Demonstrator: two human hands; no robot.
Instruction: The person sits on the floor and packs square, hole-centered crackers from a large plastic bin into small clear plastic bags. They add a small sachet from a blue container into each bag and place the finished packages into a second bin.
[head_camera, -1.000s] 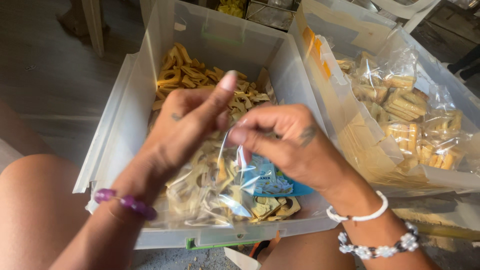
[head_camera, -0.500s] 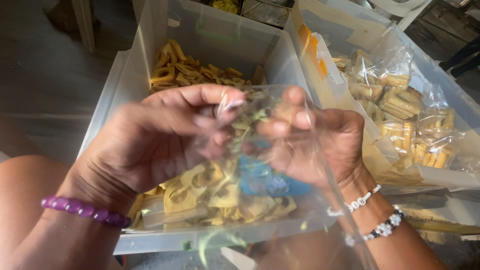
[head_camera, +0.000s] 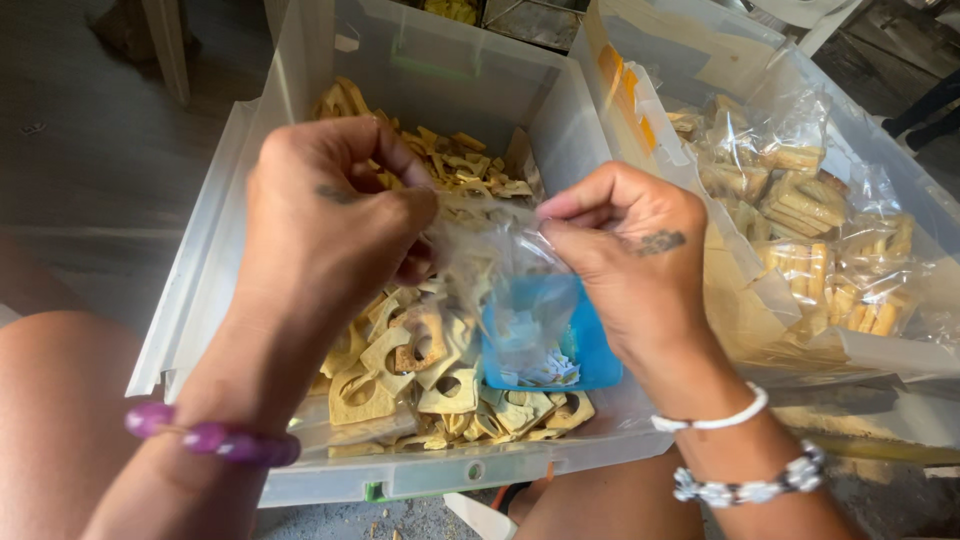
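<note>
My left hand (head_camera: 330, 220) and my right hand (head_camera: 625, 250) both pinch the top of a small clear plastic bag (head_camera: 495, 265), holding it up between them over a translucent plastic bin (head_camera: 215, 260). The bag hangs slack; what it holds I cannot tell. Below it the bin holds a heap of flat yellow cut-out pieces (head_camera: 400, 365) with holes in them. A small blue tray (head_camera: 585, 345) with white paper slips sits in the bin right under the bag. A purple bead bracelet is on my left wrist, white and beaded bracelets on the right.
A second translucent bin (head_camera: 900, 180) to the right holds several sealed clear bags of yellow pieces (head_camera: 800, 190). My bare knees are under the near bin. Grey floor lies to the left, and a wooden leg (head_camera: 165, 45) stands at the far left.
The bag was full of yellow pieces and held low a second ago. Now it hangs slack higher up, and my hands have moved apart at its top.
</note>
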